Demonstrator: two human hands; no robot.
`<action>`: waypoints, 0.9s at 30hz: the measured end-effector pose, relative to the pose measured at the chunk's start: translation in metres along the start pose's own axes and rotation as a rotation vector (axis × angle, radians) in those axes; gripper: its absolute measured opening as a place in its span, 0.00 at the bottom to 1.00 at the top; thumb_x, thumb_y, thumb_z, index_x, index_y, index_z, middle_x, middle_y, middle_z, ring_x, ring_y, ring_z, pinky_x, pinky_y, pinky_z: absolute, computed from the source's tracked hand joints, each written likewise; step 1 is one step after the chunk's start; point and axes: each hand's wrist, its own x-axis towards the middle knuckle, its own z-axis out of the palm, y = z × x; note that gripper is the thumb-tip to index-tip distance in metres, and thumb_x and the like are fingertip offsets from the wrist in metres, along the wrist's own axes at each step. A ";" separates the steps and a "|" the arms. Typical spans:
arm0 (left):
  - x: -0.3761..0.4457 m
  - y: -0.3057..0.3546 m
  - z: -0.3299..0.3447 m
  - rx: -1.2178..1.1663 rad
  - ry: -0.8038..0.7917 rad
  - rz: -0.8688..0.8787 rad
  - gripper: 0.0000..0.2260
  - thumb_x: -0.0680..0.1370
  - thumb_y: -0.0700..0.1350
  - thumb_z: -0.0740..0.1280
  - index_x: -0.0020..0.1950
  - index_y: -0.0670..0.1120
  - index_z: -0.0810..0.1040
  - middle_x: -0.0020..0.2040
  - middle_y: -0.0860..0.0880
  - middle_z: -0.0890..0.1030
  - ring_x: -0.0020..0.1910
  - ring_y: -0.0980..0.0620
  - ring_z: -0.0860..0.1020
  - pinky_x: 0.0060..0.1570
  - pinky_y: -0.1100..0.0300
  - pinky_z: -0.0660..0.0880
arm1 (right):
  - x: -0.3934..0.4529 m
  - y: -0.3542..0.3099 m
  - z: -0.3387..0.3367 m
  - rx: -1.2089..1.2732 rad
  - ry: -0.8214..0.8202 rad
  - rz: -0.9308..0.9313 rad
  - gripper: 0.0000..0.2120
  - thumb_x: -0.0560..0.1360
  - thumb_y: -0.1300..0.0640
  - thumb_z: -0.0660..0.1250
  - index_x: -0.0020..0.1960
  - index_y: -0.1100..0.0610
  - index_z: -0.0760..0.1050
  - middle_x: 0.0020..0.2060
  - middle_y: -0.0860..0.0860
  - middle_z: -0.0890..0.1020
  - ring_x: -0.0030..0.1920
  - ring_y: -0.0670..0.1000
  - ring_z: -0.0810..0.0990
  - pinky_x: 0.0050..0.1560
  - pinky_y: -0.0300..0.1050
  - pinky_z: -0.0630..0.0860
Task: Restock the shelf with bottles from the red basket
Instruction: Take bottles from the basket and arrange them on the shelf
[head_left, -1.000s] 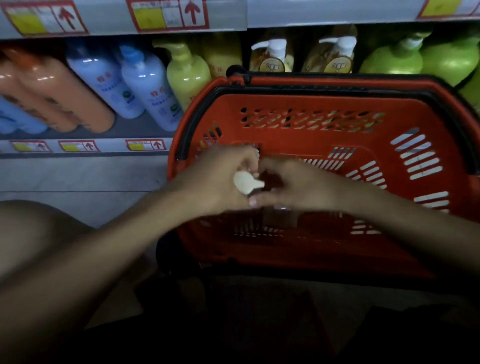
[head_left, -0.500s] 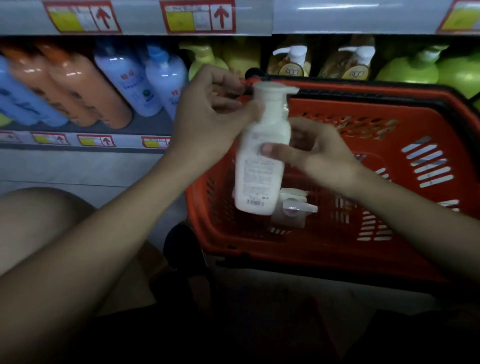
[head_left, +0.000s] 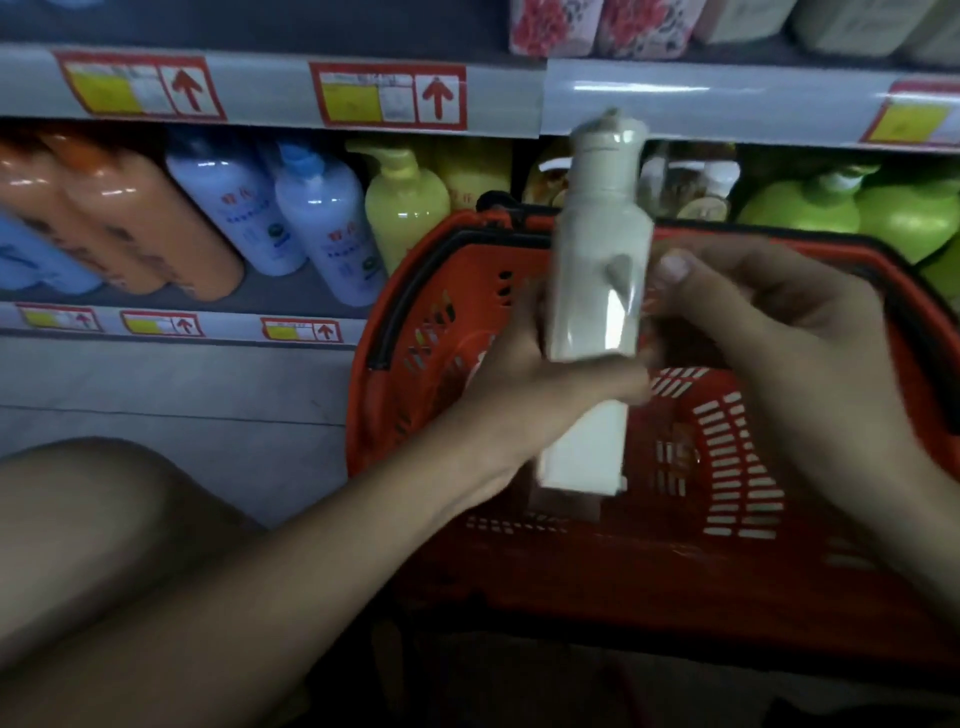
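Note:
A white pump bottle (head_left: 602, 244) stands upright in the air above the red basket (head_left: 519, 561), its cap level with the shelf edge. My left hand (head_left: 535, 384) grips its lower end, thumb across the front. My right hand (head_left: 779, 332) is at the bottle's right side with curled fingers, and its thumb tip rests against the bottle's edge. A second white bottle (head_left: 582, 462) lies in the basket just below my left hand. The picture is blurred by motion.
The shelf (head_left: 291, 301) behind the basket holds orange bottles (head_left: 156, 228), pale blue bottles (head_left: 322, 228), yellow pump bottles (head_left: 405, 208) and green ones (head_left: 909, 208). A shelf edge with price tags (head_left: 389, 96) runs above. My knee (head_left: 104, 519) is at the lower left.
Both hands reached into the basket, took out the white bottle and raised it. It has since risen higher and turned upright, with my left hand moved from its top to its base.

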 end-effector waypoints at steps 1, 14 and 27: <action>-0.003 0.001 -0.008 -0.103 -0.172 -0.036 0.16 0.67 0.42 0.73 0.55 0.44 0.83 0.42 0.46 0.85 0.45 0.50 0.85 0.47 0.56 0.81 | 0.003 0.000 -0.002 0.027 -0.015 -0.035 0.15 0.72 0.45 0.77 0.52 0.54 0.84 0.36 0.51 0.86 0.35 0.49 0.85 0.40 0.42 0.82; -0.006 0.031 -0.036 -0.720 -0.431 -0.243 0.25 0.69 0.37 0.63 0.66 0.44 0.81 0.54 0.44 0.81 0.52 0.46 0.82 0.57 0.51 0.79 | 0.004 0.007 0.019 0.240 -0.145 0.284 0.25 0.69 0.45 0.76 0.62 0.55 0.79 0.47 0.49 0.89 0.48 0.47 0.88 0.43 0.38 0.82; -0.107 0.182 -0.118 -0.239 0.227 0.449 0.19 0.71 0.41 0.74 0.62 0.45 0.82 0.55 0.41 0.86 0.55 0.42 0.85 0.56 0.50 0.82 | 0.014 -0.186 0.132 0.276 -0.037 -0.199 0.28 0.69 0.55 0.81 0.66 0.55 0.75 0.47 0.52 0.89 0.49 0.55 0.89 0.47 0.54 0.86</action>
